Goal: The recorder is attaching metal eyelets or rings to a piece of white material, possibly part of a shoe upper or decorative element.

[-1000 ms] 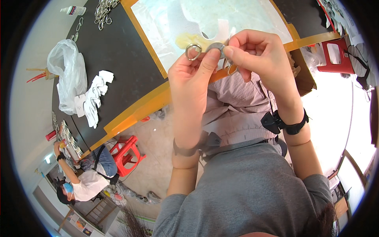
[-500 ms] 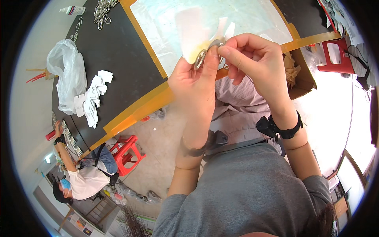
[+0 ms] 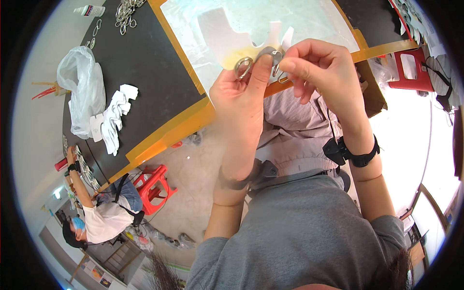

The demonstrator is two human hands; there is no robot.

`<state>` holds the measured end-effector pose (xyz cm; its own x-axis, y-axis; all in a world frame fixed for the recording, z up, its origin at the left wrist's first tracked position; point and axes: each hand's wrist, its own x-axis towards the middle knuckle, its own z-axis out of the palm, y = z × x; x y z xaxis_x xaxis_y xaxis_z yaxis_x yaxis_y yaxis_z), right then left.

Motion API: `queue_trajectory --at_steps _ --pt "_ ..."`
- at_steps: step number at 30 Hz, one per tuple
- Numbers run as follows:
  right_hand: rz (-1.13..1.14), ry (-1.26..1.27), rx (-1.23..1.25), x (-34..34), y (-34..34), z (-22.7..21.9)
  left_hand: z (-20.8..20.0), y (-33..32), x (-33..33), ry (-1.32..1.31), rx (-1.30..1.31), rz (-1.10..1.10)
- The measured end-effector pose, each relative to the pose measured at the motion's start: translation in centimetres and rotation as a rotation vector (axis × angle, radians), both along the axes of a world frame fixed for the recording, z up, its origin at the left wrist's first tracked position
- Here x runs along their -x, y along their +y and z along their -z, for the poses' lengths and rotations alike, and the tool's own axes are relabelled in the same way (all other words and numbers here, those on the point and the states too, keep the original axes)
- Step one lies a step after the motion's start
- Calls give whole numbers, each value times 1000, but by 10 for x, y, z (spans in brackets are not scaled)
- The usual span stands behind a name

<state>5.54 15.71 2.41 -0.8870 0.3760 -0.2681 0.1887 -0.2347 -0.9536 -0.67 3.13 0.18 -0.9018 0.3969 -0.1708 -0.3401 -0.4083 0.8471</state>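
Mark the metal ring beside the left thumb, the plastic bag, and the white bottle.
Metal ring (image 3: 237, 68): head view, left side of its rim.
Plastic bag (image 3: 88, 101): head view, middle of its body.
White bottle (image 3: 94, 10): head view, side of its body.

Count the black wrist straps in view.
3: a strap below the left hand, another below the right hand, a third on a co-worker at far left. Any on the co-worker's other wrist would be hidden.

I log remotely: one white bottle (image 3: 92, 10), upper left; one translucent plastic bag (image 3: 89, 104), mouth open, on the black tabletop (image 3: 150, 58); one red stool (image 3: 162, 180), floor left; one cardboard box (image 3: 375, 96), right; one co-worker (image 3: 108, 218) in a white top, lower left.
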Motion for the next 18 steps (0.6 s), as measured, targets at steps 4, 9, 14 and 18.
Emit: queue_trajectory --at_steps 4,9,14,18 --pt "40 56 3 2 -8 4 0 0 -4 105 57 -23" --pt "-22 55 80 1 -1 3 -5 1 -2 159 123 -6" --pt "-44 35 73 0 1 1 -7 -6 6 177 196 67" --pt "-14 5 86 -4 -2 4 -10 -7 7 137 182 71"
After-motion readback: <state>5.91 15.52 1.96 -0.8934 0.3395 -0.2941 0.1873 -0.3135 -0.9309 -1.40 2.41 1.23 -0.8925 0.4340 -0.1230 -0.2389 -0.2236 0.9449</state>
